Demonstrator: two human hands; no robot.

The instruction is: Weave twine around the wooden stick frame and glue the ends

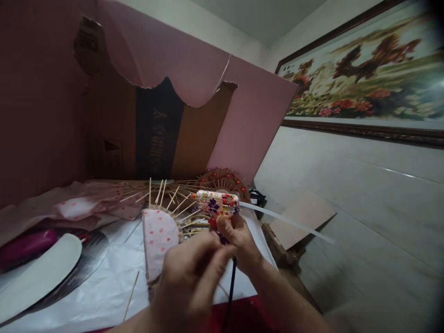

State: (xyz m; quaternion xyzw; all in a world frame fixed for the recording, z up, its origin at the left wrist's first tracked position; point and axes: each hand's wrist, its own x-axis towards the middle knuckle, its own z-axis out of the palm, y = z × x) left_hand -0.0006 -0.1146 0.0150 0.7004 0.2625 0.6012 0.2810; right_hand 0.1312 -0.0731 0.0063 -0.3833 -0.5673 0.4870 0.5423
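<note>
My right hand (239,243) is closed round the handle of a flower-patterned glue gun (217,203), whose clear glue stick (287,223) juts out to the right and black cord (229,296) hangs down. My left hand (190,277) is in front of it, fingers pinched together near the gun's handle; what they hold is hidden. Just behind the hands stands a half-round craft piece covered in pink dotted fabric (158,238) with several thin wooden sticks (166,194) fanning out of it.
A second fan of sticks with red beads (224,178) lies behind. A pink and brown cardboard screen (166,120) stands at the back. Left are a white half-round card (38,275), a dark disc (92,254), a pink object (26,247), a loose skewer (131,296). A framed picture (364,74) hangs right.
</note>
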